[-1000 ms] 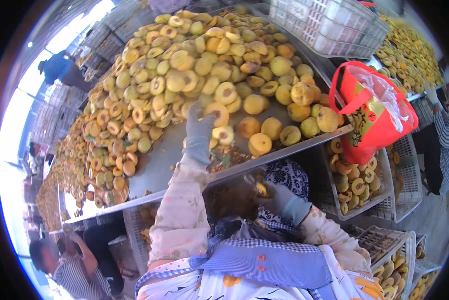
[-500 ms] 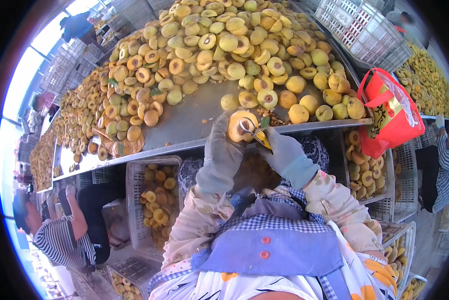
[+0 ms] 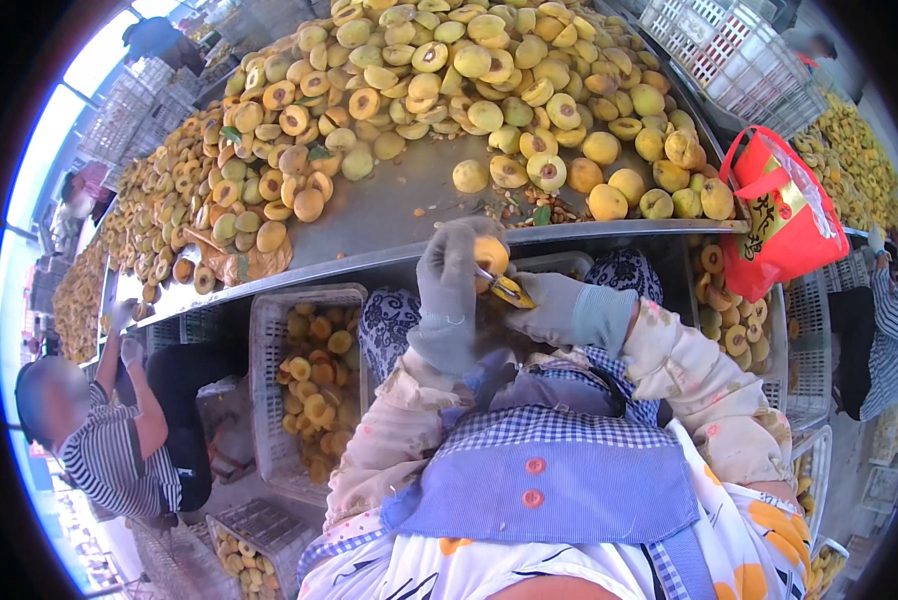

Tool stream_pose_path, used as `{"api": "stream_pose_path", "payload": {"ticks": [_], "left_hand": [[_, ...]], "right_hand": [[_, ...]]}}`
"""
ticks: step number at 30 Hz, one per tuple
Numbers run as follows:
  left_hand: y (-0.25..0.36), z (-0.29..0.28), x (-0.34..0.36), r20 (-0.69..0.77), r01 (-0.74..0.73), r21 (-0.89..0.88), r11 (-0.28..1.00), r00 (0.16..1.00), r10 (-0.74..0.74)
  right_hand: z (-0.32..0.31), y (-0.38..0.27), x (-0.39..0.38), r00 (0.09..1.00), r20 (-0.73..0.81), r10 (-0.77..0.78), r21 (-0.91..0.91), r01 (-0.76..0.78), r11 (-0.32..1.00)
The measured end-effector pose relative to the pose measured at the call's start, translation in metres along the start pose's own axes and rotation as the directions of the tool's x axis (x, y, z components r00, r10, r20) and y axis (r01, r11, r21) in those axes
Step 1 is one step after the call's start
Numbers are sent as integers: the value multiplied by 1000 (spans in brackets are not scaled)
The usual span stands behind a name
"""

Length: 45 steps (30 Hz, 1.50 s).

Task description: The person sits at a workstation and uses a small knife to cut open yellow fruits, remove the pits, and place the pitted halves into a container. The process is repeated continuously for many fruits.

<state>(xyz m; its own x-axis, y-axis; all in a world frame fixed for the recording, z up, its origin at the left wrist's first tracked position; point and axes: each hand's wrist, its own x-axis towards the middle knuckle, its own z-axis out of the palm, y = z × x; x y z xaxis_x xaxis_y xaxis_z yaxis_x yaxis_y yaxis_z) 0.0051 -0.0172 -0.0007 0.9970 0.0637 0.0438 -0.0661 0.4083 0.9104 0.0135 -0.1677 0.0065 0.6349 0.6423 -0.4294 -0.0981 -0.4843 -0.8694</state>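
My left hand [image 3: 447, 295], in a grey work glove, is closed around a yellow peach half [image 3: 491, 252] just in front of the table edge. In my gloved right hand [image 3: 549, 310] is a pitting tool [image 3: 512, 292] with a yellow handle and a curved metal end. The fingers are wrapped round its handle. The tool's metal end meets the peach at its lower side; the cut face is partly hidden from view. Beyond my hands, a large heap of peaches [image 3: 459, 60], many of them halved, covers much of the metal table [image 3: 369, 225].
A red bag [image 3: 784, 235] hangs at the table's right corner. Below the table stand a crate of peach halves [image 3: 259, 400] at left and more crates [image 3: 779, 370] at right. Loose pits and a leaf [image 3: 542, 215] lie near the edge. A person in stripes [image 3: 119, 450] sits at left.
The peach half has tilted in my left hand, so less of its cut face shows. My right hand has turned and come slightly lower with the tool. The person at left has leaned and raised their hands.
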Motion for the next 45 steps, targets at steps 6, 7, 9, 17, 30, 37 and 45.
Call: {"api": "stream_pose_path", "payload": {"ticks": [6, 7, 9, 17, 30, 37, 45], "left_hand": [[4, 7, 3, 165, -61, 337, 940, 986, 5], [4, 5, 2, 241, -188, 453, 871, 967, 83], [6, 2, 4, 408, -432, 621, 654, 891, 201], [-12, 18, -4, 50, -136, 319, 938, 991, 126], [44, -177, -11, -373, 151, 876, 458, 815, 444], [-34, -52, 128, 195, -214, 970, 111, 967, 162], [-68, -64, 198, -72, 229, 687, 690, 966, -249]], "right_hand": [[-33, 33, -2, 591, 797, -124, 564, -656, 500], [-30, 30, -5, 628, 770, -108, 573, -608, 549], [-30, 29, -9, 639, 767, -54, 530, -583, 616], [-16, 16, -30, 691, 720, -61, 635, -622, 457], [-19, 100, 20, 961, -79, 264, -810, -216, 545], [-21, 145, 42, 982, 38, 186, -477, -145, 867], [-48, 95, 29, 961, 71, 267, -220, -246, 944]]}}
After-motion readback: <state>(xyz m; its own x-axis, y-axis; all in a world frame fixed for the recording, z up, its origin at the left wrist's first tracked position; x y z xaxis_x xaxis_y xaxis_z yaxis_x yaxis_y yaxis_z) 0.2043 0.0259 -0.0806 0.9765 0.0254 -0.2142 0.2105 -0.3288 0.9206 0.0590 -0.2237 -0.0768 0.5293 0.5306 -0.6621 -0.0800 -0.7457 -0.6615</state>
